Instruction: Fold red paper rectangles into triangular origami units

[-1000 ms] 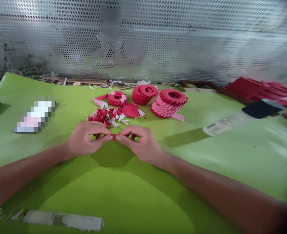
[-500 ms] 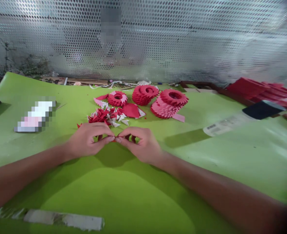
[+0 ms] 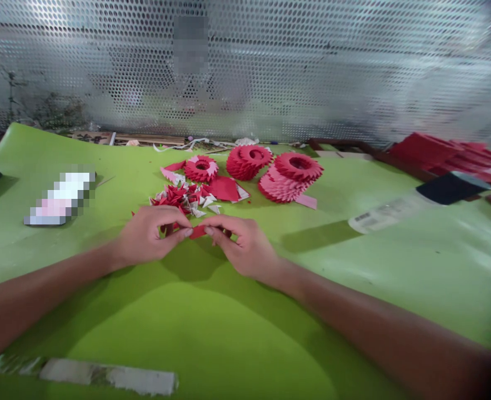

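Between my two hands is a small red piece of paper [image 3: 198,231], held above the green tabletop. My left hand [image 3: 151,233] pinches its left end between thumb and forefinger. At the other end, the thumb and forefinger of my right hand [image 3: 242,244] are closed on the same piece. Just behind my left hand lies a pile of folded red and white paper triangles [image 3: 174,198]. A flat red paper stack [image 3: 224,189] sits beside the pile. Beyond are a small red and pink paper ring [image 3: 201,168] and two taller ones, a red ring stack [image 3: 249,162] and a pink-red ring stack [image 3: 289,178].
A blurred-out phone-like object [image 3: 60,199] lies to the left. On the right, a clear bottle with a dark cap [image 3: 391,210] lies near stacked red paper [image 3: 441,158]. A worn tape strip [image 3: 112,375] is at the front edge. A perforated metal sheet [image 3: 245,72] stands behind.
My fingertips have moved slightly apart, so more of the red paper piece shows between them. The left hand has risen a little. Objects on the table stay in place.
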Demonstrator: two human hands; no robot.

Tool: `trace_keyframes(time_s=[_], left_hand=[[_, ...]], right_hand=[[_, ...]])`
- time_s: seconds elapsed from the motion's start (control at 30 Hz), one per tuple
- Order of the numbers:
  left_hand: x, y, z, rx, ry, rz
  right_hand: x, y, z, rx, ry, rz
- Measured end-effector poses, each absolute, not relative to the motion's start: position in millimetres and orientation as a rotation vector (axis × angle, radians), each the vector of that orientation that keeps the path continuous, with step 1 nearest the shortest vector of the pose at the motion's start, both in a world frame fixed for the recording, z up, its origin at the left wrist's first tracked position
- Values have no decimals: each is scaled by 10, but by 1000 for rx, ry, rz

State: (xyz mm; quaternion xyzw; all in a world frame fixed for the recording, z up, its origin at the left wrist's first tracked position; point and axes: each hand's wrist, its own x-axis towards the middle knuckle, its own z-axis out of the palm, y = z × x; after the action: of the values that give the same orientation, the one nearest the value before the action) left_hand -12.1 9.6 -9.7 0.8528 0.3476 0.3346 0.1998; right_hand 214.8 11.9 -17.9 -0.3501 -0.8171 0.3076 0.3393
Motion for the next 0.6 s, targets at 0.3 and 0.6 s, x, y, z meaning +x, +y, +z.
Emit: trace_keyframes(time_s=[0.3, 0.6], left_hand=[[-136, 96, -106, 2363, 1032, 942], [-137, 106, -102, 2388, 1039, 1007]], right_hand=[[2145, 152, -188, -959, -2095, 866], [2155, 162, -186, -997, -2099, 901]])
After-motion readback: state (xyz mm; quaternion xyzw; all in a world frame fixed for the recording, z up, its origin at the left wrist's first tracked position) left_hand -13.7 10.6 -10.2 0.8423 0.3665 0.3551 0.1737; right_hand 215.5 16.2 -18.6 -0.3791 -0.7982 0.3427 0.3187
